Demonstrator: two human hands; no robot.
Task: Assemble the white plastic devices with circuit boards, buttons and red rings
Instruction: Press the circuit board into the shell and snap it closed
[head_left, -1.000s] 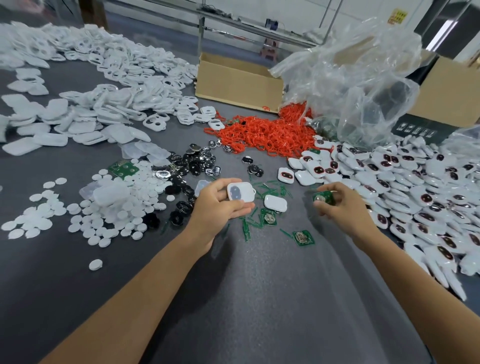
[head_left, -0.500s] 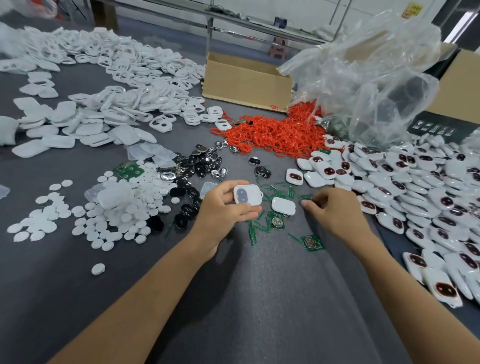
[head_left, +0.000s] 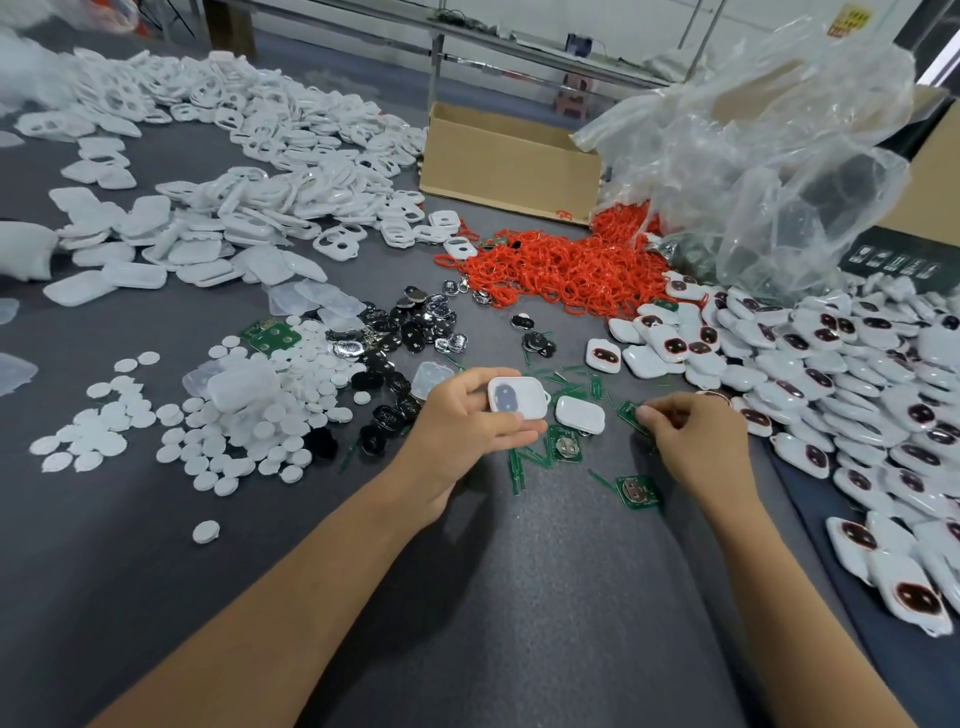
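1. Since a second ago the right hand has dropped to the desk. Its curled fingertips cover most of a green circuit board; whether it grips the board cannot be told.
2. Left hand stays clamped on a white housing above desk centre.
3. Cardboard box, far edge: interior hidden.
4. Clear plastic bag, far right corner: contents indistinct. Red rings are heaped beside it.

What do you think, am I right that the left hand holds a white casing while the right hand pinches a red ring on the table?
Not quite: the head view shows the right hand pinching a green circuit board instead. The left hand does hold the white casing.
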